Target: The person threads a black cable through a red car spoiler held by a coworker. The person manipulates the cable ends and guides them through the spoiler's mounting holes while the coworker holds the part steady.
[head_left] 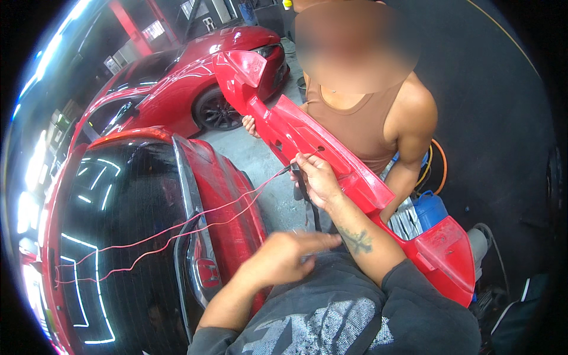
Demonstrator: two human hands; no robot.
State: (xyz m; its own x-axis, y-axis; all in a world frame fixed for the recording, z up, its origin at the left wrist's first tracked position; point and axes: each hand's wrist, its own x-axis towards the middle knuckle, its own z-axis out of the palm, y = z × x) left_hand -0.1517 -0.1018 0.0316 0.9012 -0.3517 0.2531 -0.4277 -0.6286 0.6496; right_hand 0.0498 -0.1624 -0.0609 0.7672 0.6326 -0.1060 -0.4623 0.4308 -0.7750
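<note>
1. The red spoiler (349, 171) slants across the space in front of the wearer, just beyond the right hand (319, 180), its long body running from the upper left down to the right forearm's far side.
2. Thumb and fingers of the right hand are closed in a pinch on a thin dark wire (312, 153), which leads to a small hole in the spoiler. Whether the fingers also touch the red panel cannot be told.
3. Beside that pinch, a dark sleeve (284, 170) joins two pinkish-red wires (204, 229), which sag leftward over the rear window (127, 207) of a red car.
4. The left hand (283, 257) is partly open and blurred, index finger stretched toward the tattooed right forearm; contact there cannot be told. It is well below the spoiler, near the car's red tailgate (228, 198).
5. A co-worker in a brown tank top (355, 121) supports the spoiler from the far side; one hand (250, 125) grips its edge, and the other arm passes behind it.
6. A blue plastic container (431, 212) stands behind the spoiler's lower right end, near orange and yellow hoses (444, 168); its contents cannot be seen.
7. Another red car (177, 77) stands farther back, its dark wheel (219, 109) turned toward the view.
</note>
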